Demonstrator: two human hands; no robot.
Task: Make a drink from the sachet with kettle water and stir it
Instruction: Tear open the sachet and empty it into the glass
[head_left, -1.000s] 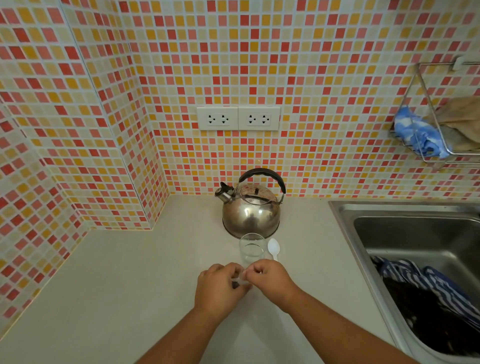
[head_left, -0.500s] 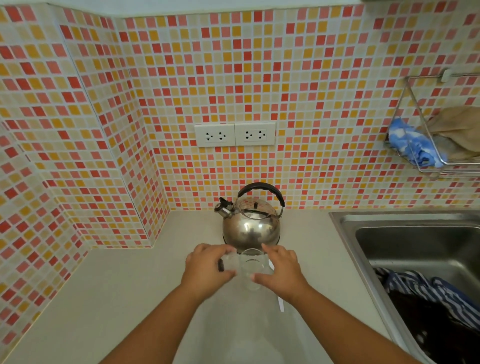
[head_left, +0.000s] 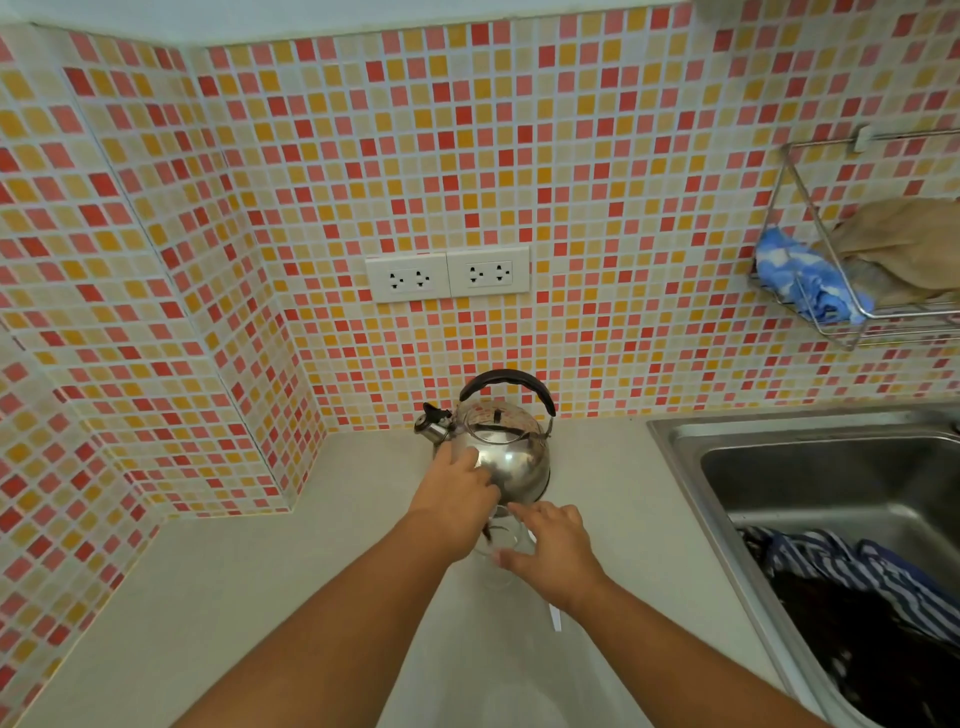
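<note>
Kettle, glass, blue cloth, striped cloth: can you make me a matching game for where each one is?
Things:
1. kettle
2. glass
3. blue cloth
4. striped cloth

Places:
A. in the sink
B. in the wire rack on the wall
C. between the two hands, in front of the kettle
D. on the counter against the tiled wall, below the sockets

Pairs: 1-D, 2-C, 3-B, 4-A

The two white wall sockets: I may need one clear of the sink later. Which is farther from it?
The left white wall socket, toward the tiled corner; the right white wall socket sits beside it, nearer the steel sink.
</note>
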